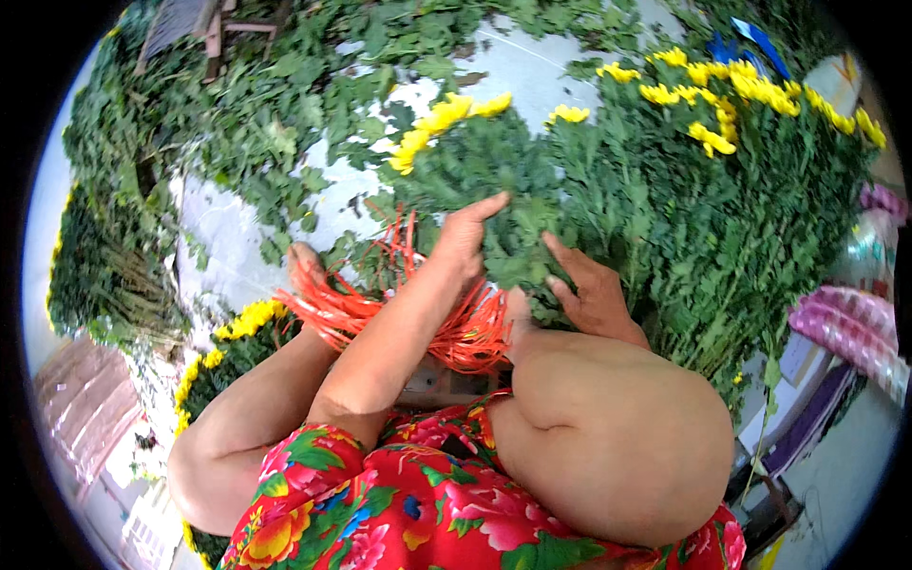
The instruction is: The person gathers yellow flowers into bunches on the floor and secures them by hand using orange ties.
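My left hand (464, 235) is wrapped around the left side of a leafy bunch of yellow chrysanthemums (491, 157), its thumb along the foliage. At the bunch's lower right, my right hand (595, 296) has its fingers apart, close to the leaves; whether they touch is unclear. The yellow flower heads point away from me. Under my left forearm lies a bundle of red plastic strips (470, 335), across my lower legs. Directly to the right rests a large pile of chrysanthemum stems (662, 214) with yellow heads at its far edge.
Stripped leaves (285, 107) cover much of the pale floor (221, 228). More chrysanthemums (246, 320) lie beside my left leg, and others at the far left. A wooden stool (214, 43) stands at the upper left. Pink wrapping (844, 328) and a blue object (766, 46) are on the right.
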